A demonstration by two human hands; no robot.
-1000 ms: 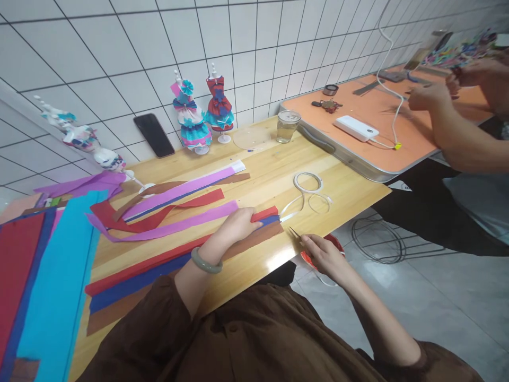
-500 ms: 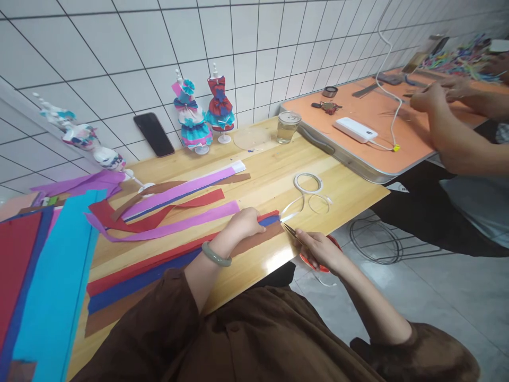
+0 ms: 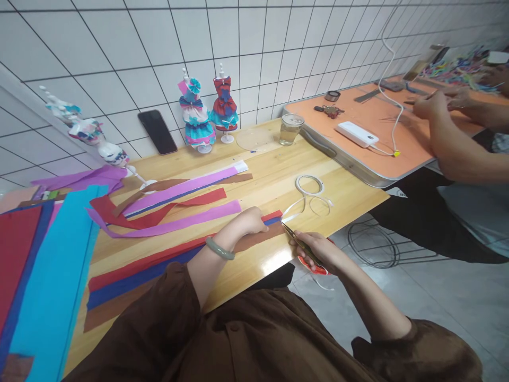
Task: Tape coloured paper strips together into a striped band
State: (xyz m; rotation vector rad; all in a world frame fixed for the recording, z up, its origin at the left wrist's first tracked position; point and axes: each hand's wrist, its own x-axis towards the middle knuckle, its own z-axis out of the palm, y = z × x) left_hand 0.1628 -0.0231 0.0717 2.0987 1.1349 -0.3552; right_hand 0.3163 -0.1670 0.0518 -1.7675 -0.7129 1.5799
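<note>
White wall tiles (image 3: 262, 32) with dark lines stand behind a shiny wooden table (image 3: 270, 164). Three long strips, one red (image 3: 151, 261), one blue (image 3: 139, 282) and one brown (image 3: 111, 312), lie side by side on it. They run the long way, from the lower left of the frame up to just right of the middle. Their right ends sit near the white tape (image 3: 292, 217) that comes off a ring (image 3: 297, 185).

The left hand (image 3: 252, 221) rests on top of the strips near their right ends, with most of their length off to its left. Its fingers are bent, but I cannot tell if it pinches the strips. The right hand (image 3: 316, 246) is closed around a dark tool (image 3: 291, 232) with a pointy tip. That tip is just beside the right ends of the strips.

The strips look thin and soft. Red is on the far side, blue is between, and brown is nearest the person. A black phone (image 3: 157, 131) leans on the wall at the upper left.
</note>
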